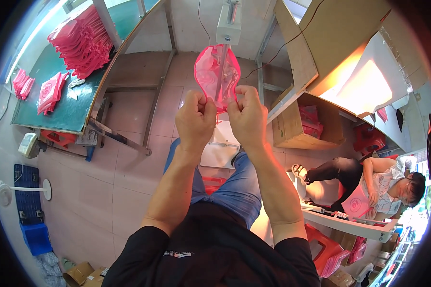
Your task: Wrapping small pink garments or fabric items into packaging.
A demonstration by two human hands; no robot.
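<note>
Straight ahead of me a pink see-through pouch (pixel 208 74) with a bright pink rim is stretched out between my hands. My left hand (pixel 195 119) pinches its near edge on the left side, thumb against fingers. On the right, my right hand (pixel 247 117) grips the same edge in a like pinch. A narrow metal bar (pixel 222 71) reaches down from a white machine head (pixel 229 29) and lies across the pouch's middle. Whether the bar is inside the pouch or over it, I cannot tell.
Stacked pink pouches (pixel 81 43) stand on a green-topped table (pixel 26 107) at left. A cardboard box (pixel 292 126) holds pink pieces under a lit bench on the right. Farther right a seated person (pixel 388 186) handles a pink sheet. A white pedal plate (pixel 218 155) lies below my hands.
</note>
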